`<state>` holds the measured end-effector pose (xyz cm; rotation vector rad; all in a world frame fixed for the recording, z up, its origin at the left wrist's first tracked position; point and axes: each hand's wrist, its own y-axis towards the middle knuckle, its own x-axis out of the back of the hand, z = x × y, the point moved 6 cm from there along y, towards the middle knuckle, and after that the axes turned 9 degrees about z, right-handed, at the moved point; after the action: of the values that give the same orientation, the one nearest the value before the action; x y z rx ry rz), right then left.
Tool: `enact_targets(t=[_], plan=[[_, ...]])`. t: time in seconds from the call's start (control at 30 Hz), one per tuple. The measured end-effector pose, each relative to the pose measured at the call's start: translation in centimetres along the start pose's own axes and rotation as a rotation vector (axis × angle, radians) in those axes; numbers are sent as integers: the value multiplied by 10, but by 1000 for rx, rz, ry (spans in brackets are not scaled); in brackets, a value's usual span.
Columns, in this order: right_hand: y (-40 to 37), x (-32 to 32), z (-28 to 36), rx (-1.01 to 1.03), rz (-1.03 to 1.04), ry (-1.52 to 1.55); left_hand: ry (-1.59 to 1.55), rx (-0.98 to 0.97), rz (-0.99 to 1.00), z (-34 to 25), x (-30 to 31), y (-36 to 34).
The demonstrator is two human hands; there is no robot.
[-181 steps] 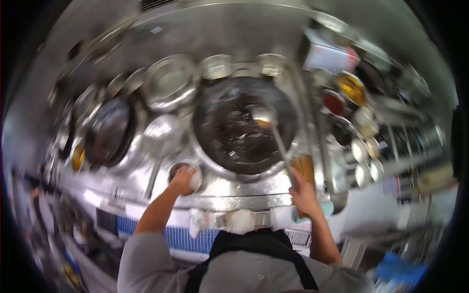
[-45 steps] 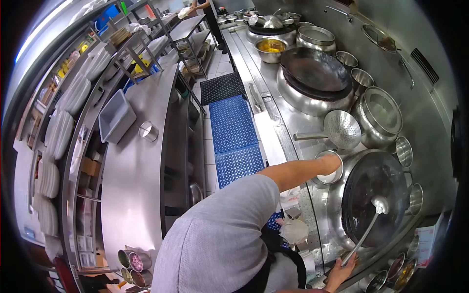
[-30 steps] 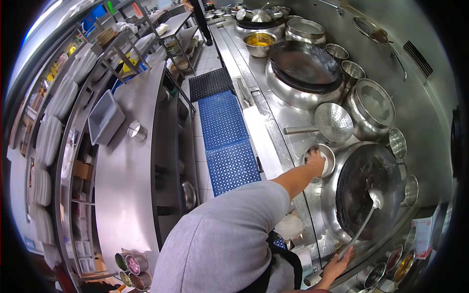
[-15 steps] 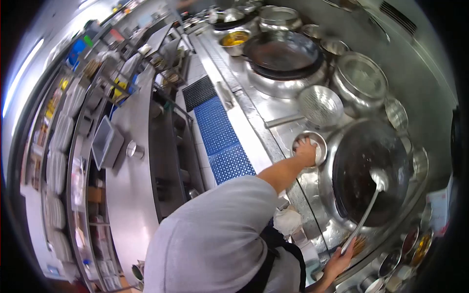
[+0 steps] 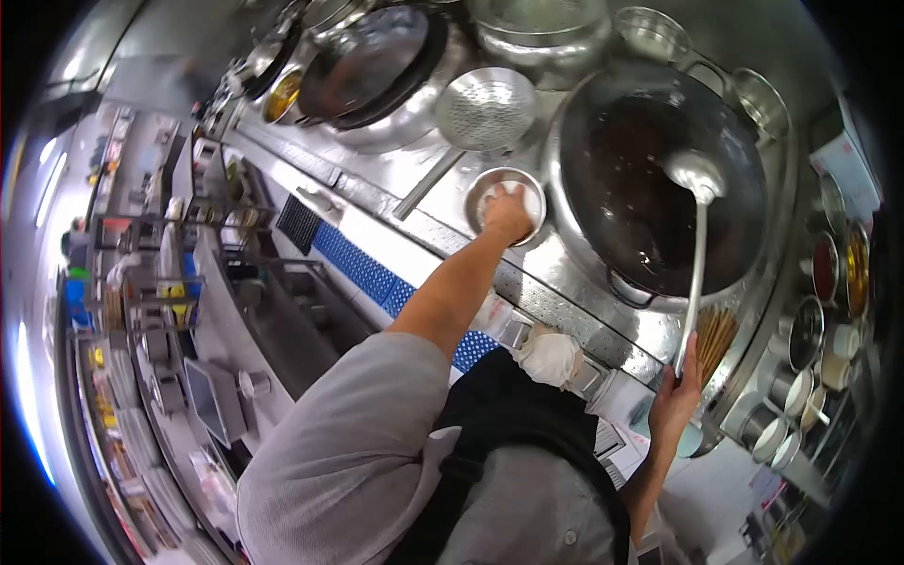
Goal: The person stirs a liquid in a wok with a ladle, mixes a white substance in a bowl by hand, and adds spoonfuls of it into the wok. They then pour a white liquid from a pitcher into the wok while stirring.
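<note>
My left hand (image 5: 507,215) reaches into a small steel bowl (image 5: 473,209) on the stove top, fingers curled down into something white whose kind I cannot make out; the fingertips are hidden. My right hand (image 5: 680,391) is closed around the handle of a long steel ladle (image 5: 699,254). The ladle's round head lies over a large dark wok (image 5: 603,226), which has a wet, shiny inside. A perforated steel strainer (image 5: 485,111) with a long handle rests left of the wok, just beyond the bowl.
A bamboo brush (image 5: 718,339) stands beside my right hand. Sauce bowls, one with yellow liquid (image 5: 856,273), line the right side. Another wok (image 5: 372,66) and a large pot (image 5: 546,47) stand at the back. A white cloth (image 5: 551,358) hangs at the stove's front edge.
My view has turned, so the stove sits further left and higher. My left hand stays in the bowl, and my right hand still holds the ladle over the wok.
</note>
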<state>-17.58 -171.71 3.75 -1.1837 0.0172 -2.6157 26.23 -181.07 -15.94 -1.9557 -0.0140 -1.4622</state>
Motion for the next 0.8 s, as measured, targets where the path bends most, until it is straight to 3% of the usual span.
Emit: enact_targets(t=[0.03,0.07,0.13,0.23,0.37,0.4,0.53,0.63,0.8], plan=[[1,-4,-4,54,3,10,-2,-11,-47,14,-9,10],[-3,-11,-23,-17,50,101,80,-68,-22,11,-24,22],[-2,-13,-18,78,5,17,222,-5,22,1,0,-3],[2,-17,-17,19,55,135,-100,99,42,-3,21,-21],[5,-13,-4,35,42,50,-51,17,44,-1,16,-12],[5,-15,-3,42,32,27,-34,-1,-72,-1,17,-14],[7,-14,-8,39,38,17,-34,-126,-197,5,2,15],[7,-14,-2,35,51,-25,-95,-150,-87,10,17,17],[8,-9,-8,112,55,-129,210,-343,127,-1,38,10]])
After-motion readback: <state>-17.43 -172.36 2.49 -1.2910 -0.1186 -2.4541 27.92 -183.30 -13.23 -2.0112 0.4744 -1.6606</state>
